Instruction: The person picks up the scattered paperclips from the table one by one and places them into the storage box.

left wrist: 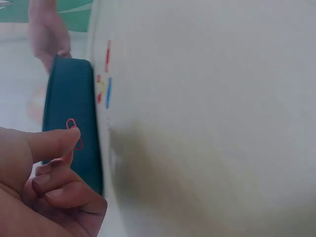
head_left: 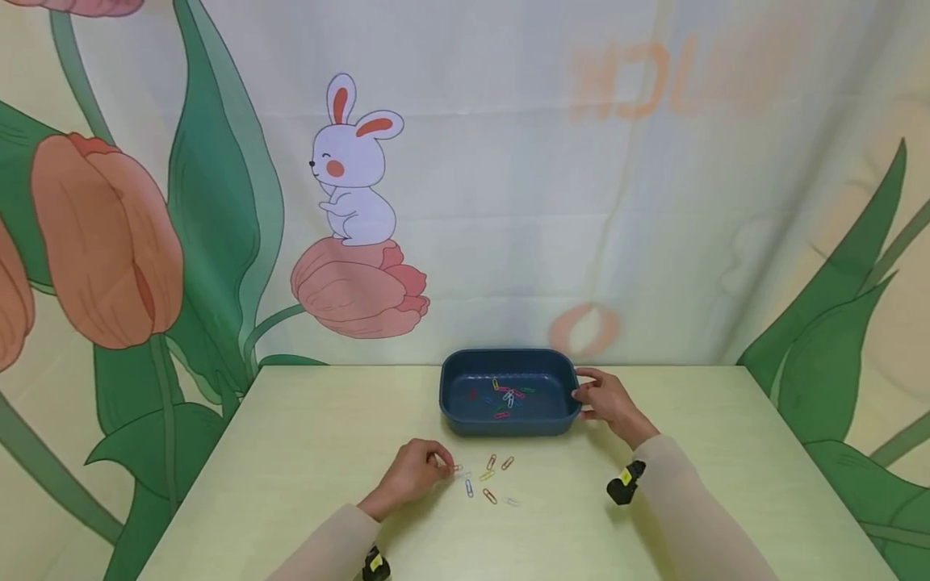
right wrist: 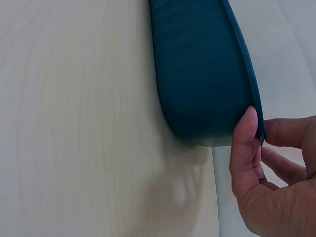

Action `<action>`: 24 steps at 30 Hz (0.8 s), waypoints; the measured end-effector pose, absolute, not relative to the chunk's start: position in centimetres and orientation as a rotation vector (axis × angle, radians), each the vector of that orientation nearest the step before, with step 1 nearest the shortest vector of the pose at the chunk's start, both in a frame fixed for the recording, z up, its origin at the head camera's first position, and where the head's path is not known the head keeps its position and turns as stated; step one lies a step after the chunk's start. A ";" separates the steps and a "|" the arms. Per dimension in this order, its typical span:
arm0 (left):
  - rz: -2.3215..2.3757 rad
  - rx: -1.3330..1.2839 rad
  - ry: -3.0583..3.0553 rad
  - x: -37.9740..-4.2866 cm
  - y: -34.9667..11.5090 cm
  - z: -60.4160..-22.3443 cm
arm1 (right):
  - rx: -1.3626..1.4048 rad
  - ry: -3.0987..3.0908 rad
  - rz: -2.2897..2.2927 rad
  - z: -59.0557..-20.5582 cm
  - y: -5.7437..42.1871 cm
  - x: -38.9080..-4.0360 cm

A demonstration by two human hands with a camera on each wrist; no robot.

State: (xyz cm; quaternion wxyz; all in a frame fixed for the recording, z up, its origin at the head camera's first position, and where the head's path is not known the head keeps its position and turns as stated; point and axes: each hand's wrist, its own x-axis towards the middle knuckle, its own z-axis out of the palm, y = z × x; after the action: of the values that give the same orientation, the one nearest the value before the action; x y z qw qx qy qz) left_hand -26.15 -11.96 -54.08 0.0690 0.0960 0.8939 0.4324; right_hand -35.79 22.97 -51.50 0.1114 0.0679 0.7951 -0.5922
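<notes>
My left hand is just in front of the dark blue tray, pinching a red paper clip between thumb and index finger. The other fingers of that hand are curled in. At the tray's right end, my right hand grips the rim of the tray, thumb on one side and fingers on the other. Inside the tray lie several coloured paper clips. On the table before it are more loose ones, among them a blue clip, a yellow clip and a red clip.
The pale wooden table ends at a printed curtain close behind the tray. A whitish clip lies at the right of the loose group and is faint against the table. Each wrist wears a small black camera.
</notes>
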 end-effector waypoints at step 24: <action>1.450 0.348 2.726 -26.9 -10.9 -47.5 | 0.179 2.341 -1.741 -51.5 23.0 -35.3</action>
State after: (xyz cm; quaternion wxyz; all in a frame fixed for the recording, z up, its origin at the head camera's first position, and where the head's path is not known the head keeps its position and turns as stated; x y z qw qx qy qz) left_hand -26.90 -10.92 -47.47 0.0170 0.1121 0.8773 0.4664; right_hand -35.34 22.99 -51.50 0.1092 0.0607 0.7962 -0.5920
